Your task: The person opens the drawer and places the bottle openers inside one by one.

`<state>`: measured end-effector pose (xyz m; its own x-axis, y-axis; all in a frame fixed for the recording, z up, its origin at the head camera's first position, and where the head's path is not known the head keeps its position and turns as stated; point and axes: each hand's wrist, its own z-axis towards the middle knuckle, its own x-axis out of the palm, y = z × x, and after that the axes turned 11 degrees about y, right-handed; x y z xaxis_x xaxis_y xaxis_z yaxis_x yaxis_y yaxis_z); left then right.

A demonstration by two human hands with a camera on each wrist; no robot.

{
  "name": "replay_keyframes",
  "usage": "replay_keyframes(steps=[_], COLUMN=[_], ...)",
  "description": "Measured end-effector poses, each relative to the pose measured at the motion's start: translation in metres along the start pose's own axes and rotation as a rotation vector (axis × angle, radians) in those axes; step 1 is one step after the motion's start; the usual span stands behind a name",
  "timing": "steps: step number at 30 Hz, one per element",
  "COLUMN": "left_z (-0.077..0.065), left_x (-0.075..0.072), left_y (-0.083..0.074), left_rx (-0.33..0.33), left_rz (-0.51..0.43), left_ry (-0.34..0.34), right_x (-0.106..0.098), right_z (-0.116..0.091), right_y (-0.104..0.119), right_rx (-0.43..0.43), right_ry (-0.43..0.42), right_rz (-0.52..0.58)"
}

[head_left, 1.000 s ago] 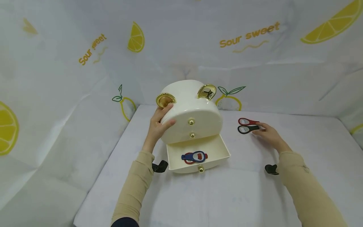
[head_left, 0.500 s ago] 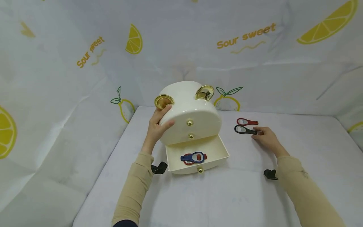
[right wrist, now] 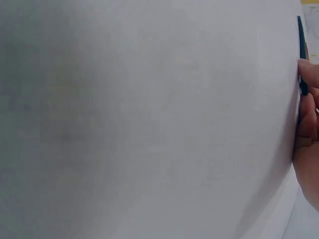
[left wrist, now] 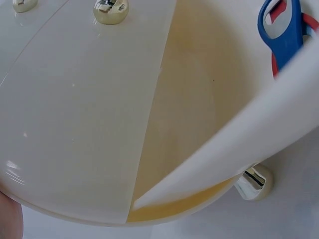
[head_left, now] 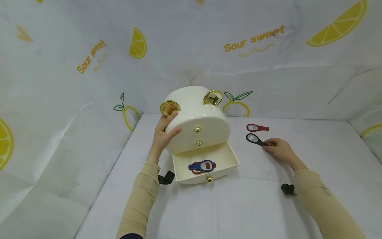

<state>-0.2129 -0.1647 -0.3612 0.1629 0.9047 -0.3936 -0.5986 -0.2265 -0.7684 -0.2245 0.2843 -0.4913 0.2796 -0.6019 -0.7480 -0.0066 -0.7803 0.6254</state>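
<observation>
My right hand (head_left: 279, 148) pinches the handle end of a black bottle opener (head_left: 253, 138), low over the table; in the right wrist view the opener (right wrist: 302, 47) shows edge-on between thumb and fingers. A red bottle opener (head_left: 258, 128) lies just behind it. With my left hand (head_left: 162, 134) I grip the left side of a white drawer box (head_left: 198, 116), thumb on its front and fingers below a gold ear (head_left: 170, 107). Its bottom drawer (head_left: 228, 156) is pulled out. Inside, a blue bottle opener (head_left: 200, 166) lies across a red one, mostly covering it.
Gold knobs (head_left: 209, 179) stick out from the drawer fronts. The white-covered table (head_left: 247, 205) meets a lemon-print cloth (head_left: 179, 39) at the back and left. A black wrist-camera part (head_left: 288, 189) sits by each sleeve.
My right hand has drawn the black opener slightly toward me, turning it and parting it from the red one. My left hand keeps its grip on the box.
</observation>
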Motion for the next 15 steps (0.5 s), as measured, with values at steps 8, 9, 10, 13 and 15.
replay_keyframes(steps=[8,9,10,13,15], left_z=[0.001,0.0,0.0,0.0,0.001], left_x=[-0.001,-0.001,-0.001,0.0,0.0], left_y=[0.002,0.002,0.002,0.002,0.002], left_rx=[0.014,0.017,0.018,0.02,0.023], left_rz=[0.001,0.0,-0.003,-0.004,-0.003], left_ry=[-0.002,0.0,0.001,-0.002,-0.005], right_x=[-0.005,-0.005,-0.006,-0.006,-0.008], right_z=[-0.009,-0.01,-0.011,-0.014,-0.017], right_y=[0.004,0.005,0.005,0.007,0.007], right_rx=[0.04,0.043,0.044,0.039,0.037], right_ry=[0.065,0.067,0.07,0.079,0.077], right_rz=[0.026,0.029,0.032,0.032,0.025])
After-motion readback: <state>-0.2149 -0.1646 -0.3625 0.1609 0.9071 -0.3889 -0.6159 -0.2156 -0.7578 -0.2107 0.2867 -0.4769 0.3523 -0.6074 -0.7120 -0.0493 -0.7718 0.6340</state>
